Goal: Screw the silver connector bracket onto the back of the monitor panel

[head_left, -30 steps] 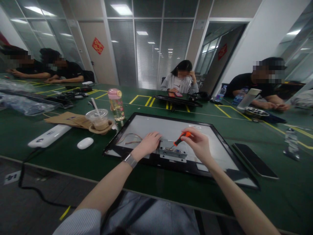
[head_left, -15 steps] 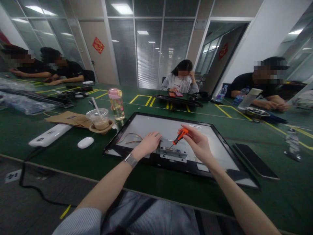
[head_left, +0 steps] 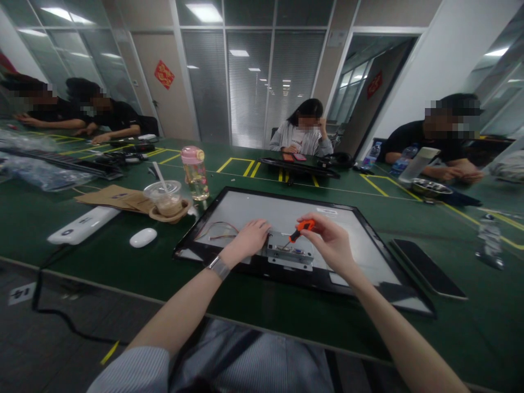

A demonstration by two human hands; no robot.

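An orange and black screwdriver [head_left: 303, 227] is held in my right hand [head_left: 332, 243], its handle between thumb and fingers. It is tilted, with the shaft going down to a silver metal bracket [head_left: 290, 260] that carries connector ports. My left hand [head_left: 252, 240], a watch on its wrist, is closed at the bracket's left end, fingers together and bent down against it; the thumb is hidden. Under both hands lies a flat display panel [head_left: 254, 207], grey-white with a black frame. Thin coloured wires [head_left: 221, 229] rest on it, left of my left hand.
Left of the panel are a white mouse [head_left: 143, 237], a plastic cup [head_left: 164, 199] in a cardboard holder, a pink-lidded bottle [head_left: 195, 177] and a long white device [head_left: 84, 226]. A black phone [head_left: 428, 268] lies to the right. Several people sit around the green table.
The fingers of my right hand have shifted slightly on the screwdriver handle, which has turned a little. My left hand and the bracket stay in place.
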